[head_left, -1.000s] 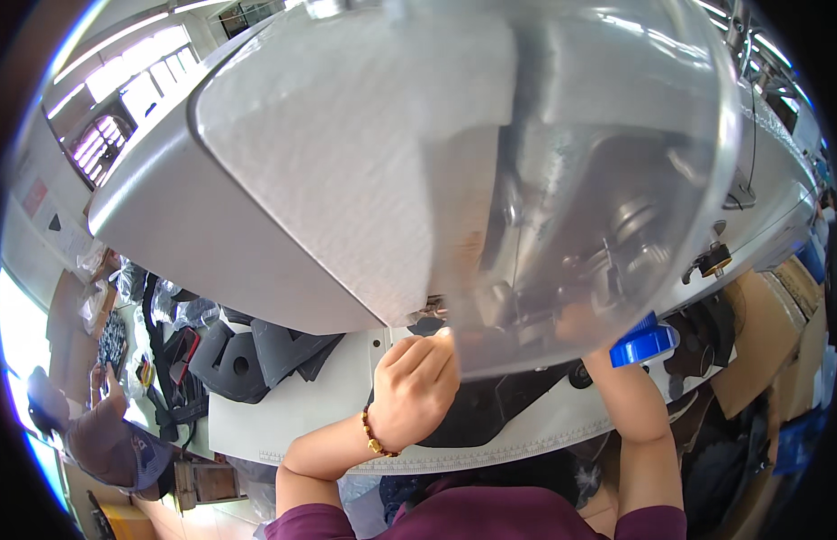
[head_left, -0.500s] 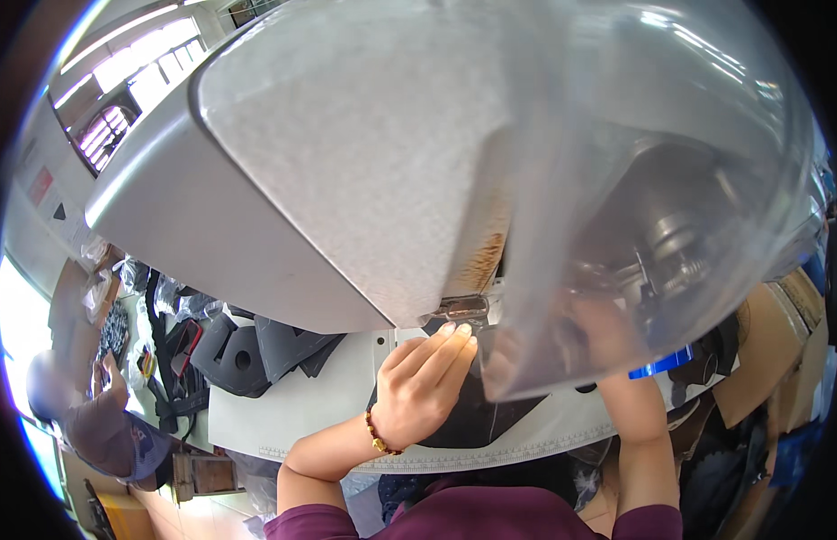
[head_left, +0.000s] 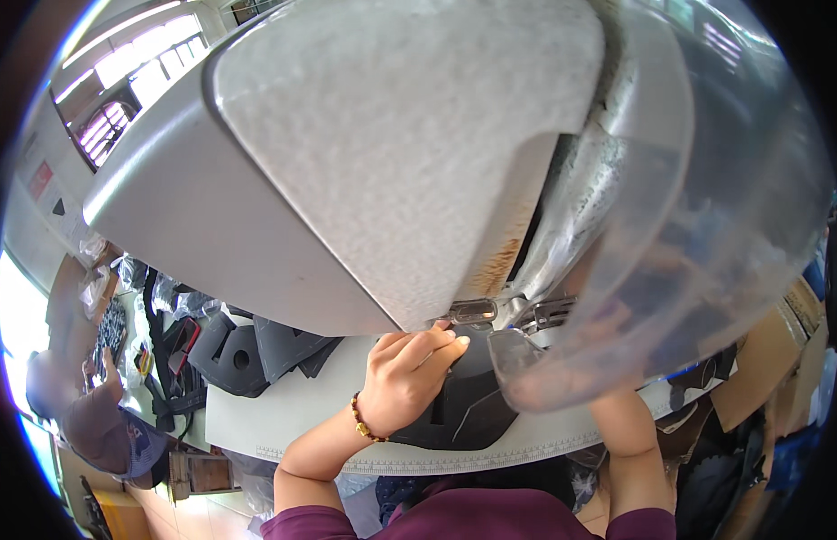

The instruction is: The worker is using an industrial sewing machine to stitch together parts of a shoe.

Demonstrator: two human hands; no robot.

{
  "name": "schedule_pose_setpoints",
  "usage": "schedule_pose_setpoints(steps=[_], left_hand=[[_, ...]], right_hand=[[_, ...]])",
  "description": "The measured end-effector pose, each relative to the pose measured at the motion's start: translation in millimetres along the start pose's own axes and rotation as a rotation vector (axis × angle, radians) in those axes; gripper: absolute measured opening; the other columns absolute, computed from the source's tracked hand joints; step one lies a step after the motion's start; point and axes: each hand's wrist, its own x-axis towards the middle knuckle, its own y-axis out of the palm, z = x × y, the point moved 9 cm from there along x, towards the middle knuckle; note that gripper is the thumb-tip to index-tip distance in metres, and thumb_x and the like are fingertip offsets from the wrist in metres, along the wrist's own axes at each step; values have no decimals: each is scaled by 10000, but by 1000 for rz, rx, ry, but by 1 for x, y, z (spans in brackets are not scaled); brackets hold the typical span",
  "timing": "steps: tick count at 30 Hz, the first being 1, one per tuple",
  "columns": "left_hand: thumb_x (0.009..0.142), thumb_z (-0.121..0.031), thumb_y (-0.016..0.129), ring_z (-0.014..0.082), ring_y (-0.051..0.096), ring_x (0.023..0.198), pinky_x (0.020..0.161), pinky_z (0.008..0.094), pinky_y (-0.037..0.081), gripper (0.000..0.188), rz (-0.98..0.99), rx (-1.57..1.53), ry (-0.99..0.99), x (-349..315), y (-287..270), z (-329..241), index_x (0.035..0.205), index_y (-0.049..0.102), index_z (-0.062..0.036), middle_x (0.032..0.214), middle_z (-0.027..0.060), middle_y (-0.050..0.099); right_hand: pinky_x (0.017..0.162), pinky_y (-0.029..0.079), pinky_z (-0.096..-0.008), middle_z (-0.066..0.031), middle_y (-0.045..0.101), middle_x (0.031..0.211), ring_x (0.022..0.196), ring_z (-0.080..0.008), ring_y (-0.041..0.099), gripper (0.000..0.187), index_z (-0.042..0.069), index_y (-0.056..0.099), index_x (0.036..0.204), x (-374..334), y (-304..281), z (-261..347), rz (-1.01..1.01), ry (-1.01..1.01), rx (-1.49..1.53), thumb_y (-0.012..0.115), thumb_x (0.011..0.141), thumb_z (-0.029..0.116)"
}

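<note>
Evidently your left hand [head_left: 409,373] half-curls, right hand [head_left: 607,385] blurs, grips unclear; the clear curved guard [head_left: 706,225] slants upper right to lower centre over white tabletop [head_left: 301,423], windows [head_left: 157,70] upper left.

One grey machine [head_left: 382,162], upper centre; one clear cover [head_left: 724,252], right; two forearms [head_left: 324,453], lower centre; one bracelet [head_left: 364,425]; one other person [head_left: 96,425], lower left.

Clear curved cover [head_left: 706,234], black panel [head_left: 481,409] (partly hidden), flat on white tabletop [head_left: 247,423]
</note>
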Motion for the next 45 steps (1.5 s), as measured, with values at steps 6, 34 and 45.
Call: schedule_pose_setpoints(steps=[6, 34, 45], left_hand=[[576, -8, 644, 121, 600, 682, 540, 250, 400, 342, 44, -10, -2, -2, 2, 6, 914, 638, -60, 884, 5, 591], [632, -24, 591, 193, 599, 828, 624, 264, 469, 246, 136, 185, 79, 11, 6, -26, 873, 618, 20, 920, 101, 604], [613, -47, 590, 171, 602, 831, 622, 262, 441, 302, 110, 86, 80, 6, 3, -11, 909, 623, -2, 954, 61, 607]], right_hand=[[567, 455, -268, -83, 616, 703, 615, -165, 597, 181, 11, 611, 813, -5, 10, -22, -72, 99, 214, 707, 695, 108], [754, 434, -392, -182, 601, 869, 821, -331, 573, 238, 10, 589, 894, -19, 4, -22, 27, 531, -115, 608, 703, 152], [654, 446, -323, -121, 614, 776, 705, -231, 586, 188, 8, 602, 839, -21, 21, 15, 38, 150, -473, 661, 700, 119]])
